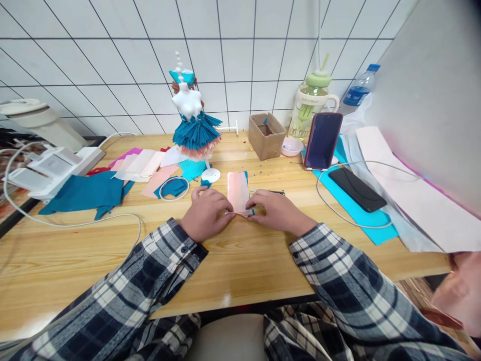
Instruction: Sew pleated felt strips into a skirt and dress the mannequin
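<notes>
A narrow strip of layered paper (238, 190), pale pink with a blue edge on its right side, lies on the table between my hands. My left hand (206, 210) pinches its near left corner, fingers curled. At the near right corner, my right hand (276, 211) grips the same strip between thumb and fingers. The near end looks folded up into a narrow band. Behind the strip stands a small white mannequin (188, 103) wearing a pleated blue paper skirt (196, 131) over a pink layer. A dark thin tool lies partly hidden behind my right hand.
Coloured paper pieces (84, 193) and a white cable ring (174, 189) lie left. A cardboard box (266, 138), pink dish (292, 147), propped phone (323, 142) and green-lidded bottle (313, 103) stand behind. At right, a black phone (356, 189) rests on blue sheets, crossed by a cable.
</notes>
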`<control>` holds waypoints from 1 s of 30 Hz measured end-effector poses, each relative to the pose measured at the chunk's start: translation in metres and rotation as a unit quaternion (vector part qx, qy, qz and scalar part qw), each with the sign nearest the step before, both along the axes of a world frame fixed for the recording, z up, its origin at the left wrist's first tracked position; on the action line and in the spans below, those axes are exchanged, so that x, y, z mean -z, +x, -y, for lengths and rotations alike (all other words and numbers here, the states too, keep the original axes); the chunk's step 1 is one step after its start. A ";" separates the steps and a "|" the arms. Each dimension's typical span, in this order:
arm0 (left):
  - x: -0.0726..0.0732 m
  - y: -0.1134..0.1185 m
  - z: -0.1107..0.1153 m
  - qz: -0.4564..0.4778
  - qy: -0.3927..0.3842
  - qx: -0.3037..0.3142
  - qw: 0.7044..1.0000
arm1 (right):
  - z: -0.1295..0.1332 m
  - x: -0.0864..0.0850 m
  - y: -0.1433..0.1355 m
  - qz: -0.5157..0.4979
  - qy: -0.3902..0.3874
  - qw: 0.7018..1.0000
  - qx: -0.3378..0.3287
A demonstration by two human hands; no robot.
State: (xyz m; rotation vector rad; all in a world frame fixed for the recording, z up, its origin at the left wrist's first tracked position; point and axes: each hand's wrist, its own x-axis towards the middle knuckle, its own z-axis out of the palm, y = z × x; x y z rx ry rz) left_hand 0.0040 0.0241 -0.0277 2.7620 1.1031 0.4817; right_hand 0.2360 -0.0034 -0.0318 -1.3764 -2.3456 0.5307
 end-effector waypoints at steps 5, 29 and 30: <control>0.002 -0.005 -0.008 0.131 -0.120 0.008 0.984 | -0.006 0.007 0.001 -0.122 -0.088 0.987 0.064; 0.005 -0.010 -0.015 0.126 -0.129 -0.082 0.980 | -0.008 0.015 0.005 -0.060 -0.097 0.985 0.128; 0.005 -0.009 -0.013 0.111 -0.097 -0.068 0.987 | -0.008 0.015 0.006 -0.042 -0.086 0.988 0.121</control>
